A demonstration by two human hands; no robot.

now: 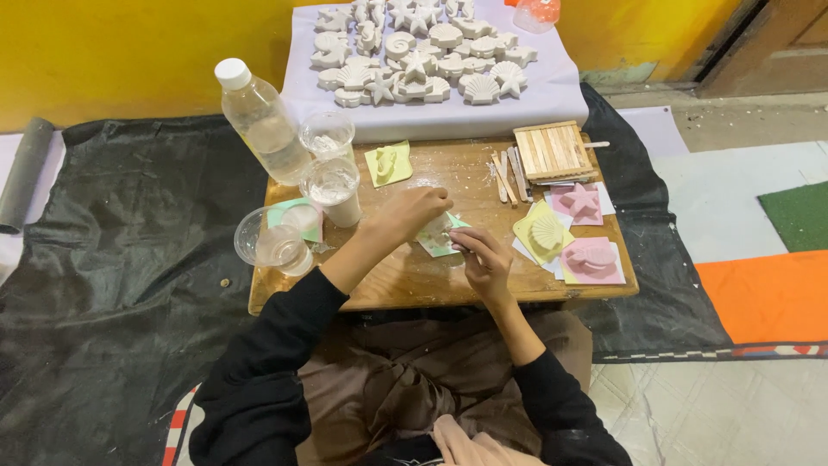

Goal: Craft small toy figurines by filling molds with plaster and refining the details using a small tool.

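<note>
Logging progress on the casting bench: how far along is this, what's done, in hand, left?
Done: a big batch of white shell and starfish casts lies on the sheet behind the board. In hand: the left hand and right hand work over a green mould. Left: the yellow mould and two pink moulds look filled, not yet emptied.

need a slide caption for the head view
Both hands, left and right, work a green mould on a wooden board.

Green mould (442, 235) mostly under the left hand (412, 214); top-edge plaster casts (423, 10) and orange container (536, 12) cut off.
</note>
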